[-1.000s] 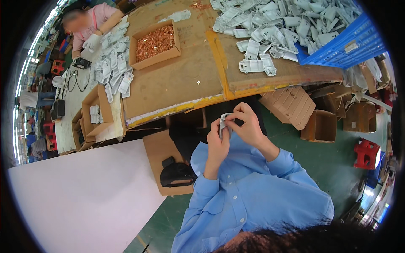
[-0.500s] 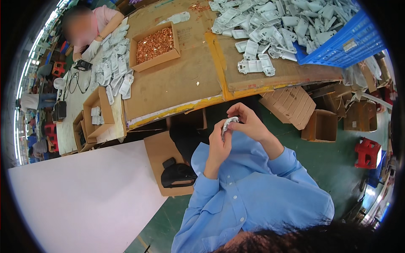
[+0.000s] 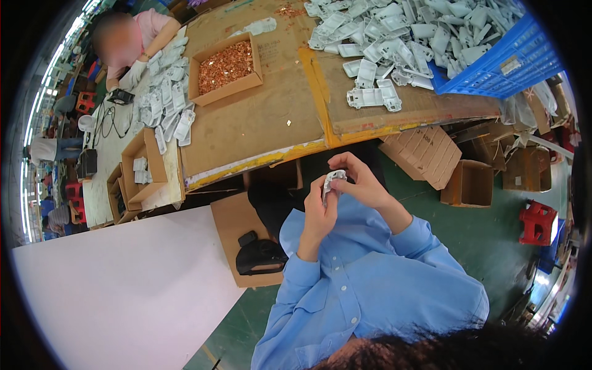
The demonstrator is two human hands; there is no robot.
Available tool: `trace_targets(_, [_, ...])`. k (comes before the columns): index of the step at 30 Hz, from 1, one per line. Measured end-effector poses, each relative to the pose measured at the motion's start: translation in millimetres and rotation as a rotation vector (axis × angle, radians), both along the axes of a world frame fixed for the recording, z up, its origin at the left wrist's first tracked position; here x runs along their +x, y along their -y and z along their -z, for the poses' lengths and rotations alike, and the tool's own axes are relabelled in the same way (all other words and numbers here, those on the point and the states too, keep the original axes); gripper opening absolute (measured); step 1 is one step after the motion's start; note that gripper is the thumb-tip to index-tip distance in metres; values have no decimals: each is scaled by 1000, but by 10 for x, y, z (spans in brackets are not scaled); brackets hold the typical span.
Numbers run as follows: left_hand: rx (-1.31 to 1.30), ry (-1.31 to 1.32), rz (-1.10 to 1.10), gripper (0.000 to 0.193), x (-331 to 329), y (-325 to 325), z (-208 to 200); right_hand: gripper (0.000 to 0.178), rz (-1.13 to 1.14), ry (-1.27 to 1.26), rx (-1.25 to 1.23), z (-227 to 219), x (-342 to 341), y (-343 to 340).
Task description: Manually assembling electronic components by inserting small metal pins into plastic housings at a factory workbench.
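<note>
A white moulded plastic housing [image 3: 333, 179] is held up in front of my blue shirt, just off the table's near edge. My left hand [image 3: 319, 209] grips its lower left side between thumb and fingers. From the right, my right hand [image 3: 362, 180] presses its thumb against the same piece, with its index finger arched above. The fingers cover much of the housing. Further off on the table lies a large heap of similar white plastic housings [image 3: 394, 37]. An open cardboard box [image 3: 229, 91] of small copper-coloured metal parts [image 3: 226, 66] stands to the left of that heap.
A blue plastic crate [image 3: 502, 58] leans at the back right. Yellow tape edges the cardboard-covered table [image 3: 259, 129]. At the left, a co-worker's gloved hand [image 3: 132, 75] is beside more housings [image 3: 166, 92]. Cardboard boxes [image 3: 467, 184] and a red stool [image 3: 538, 223] stand at the right.
The housing has turned slightly in my hands, so more of its face shows. My right index finger has shifted a little to the left.
</note>
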State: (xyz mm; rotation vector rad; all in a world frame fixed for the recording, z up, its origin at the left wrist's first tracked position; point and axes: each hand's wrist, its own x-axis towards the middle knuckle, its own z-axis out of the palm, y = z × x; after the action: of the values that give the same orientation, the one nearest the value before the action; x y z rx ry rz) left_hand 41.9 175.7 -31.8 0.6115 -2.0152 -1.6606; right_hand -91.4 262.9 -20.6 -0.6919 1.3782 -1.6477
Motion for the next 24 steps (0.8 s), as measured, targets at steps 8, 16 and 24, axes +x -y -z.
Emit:
trace_targets(8, [78,-49,-14,24,-9,-42,24,34,-79,142,92,-61,8,-6])
trace_targets(16, [29,-81,-4,27,5,-37,45,34,-55,255,-2,1,71,6])
trace_targets(24, [315,-77,3,27,-7,-41,-30,39,111,-295,114,-19,111,-1])
